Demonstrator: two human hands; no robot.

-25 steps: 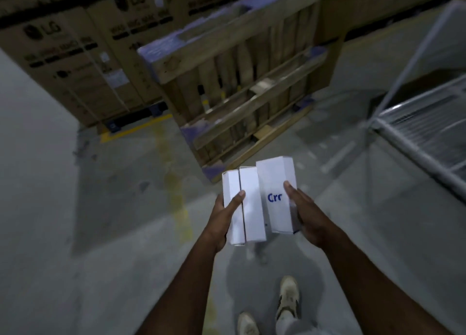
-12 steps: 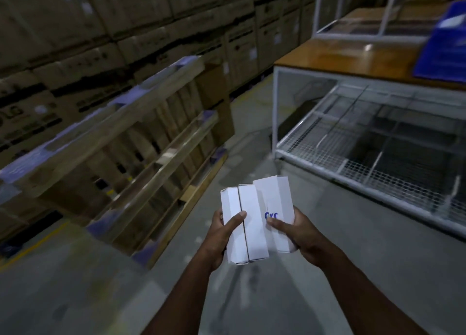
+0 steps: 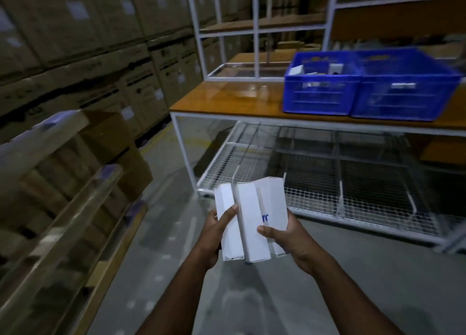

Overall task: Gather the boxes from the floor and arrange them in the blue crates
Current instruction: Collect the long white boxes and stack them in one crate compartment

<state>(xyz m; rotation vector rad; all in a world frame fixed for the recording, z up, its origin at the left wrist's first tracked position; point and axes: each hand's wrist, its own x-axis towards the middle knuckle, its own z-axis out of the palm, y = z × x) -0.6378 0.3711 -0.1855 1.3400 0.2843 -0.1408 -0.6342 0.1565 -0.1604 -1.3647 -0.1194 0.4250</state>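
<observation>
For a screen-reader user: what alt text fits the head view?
Two hands, left hand and right hand, hold three white boxes upright together, facing a wooden-topped table bearing two blue crates. Stacked cardboard cartons line the left.

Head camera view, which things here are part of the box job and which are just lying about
Job: white boxes, gripped by left hand and right hand; blue crates on the table.
Not part of it: wooden pallet, stacked cartons, wire shelf.
</observation>
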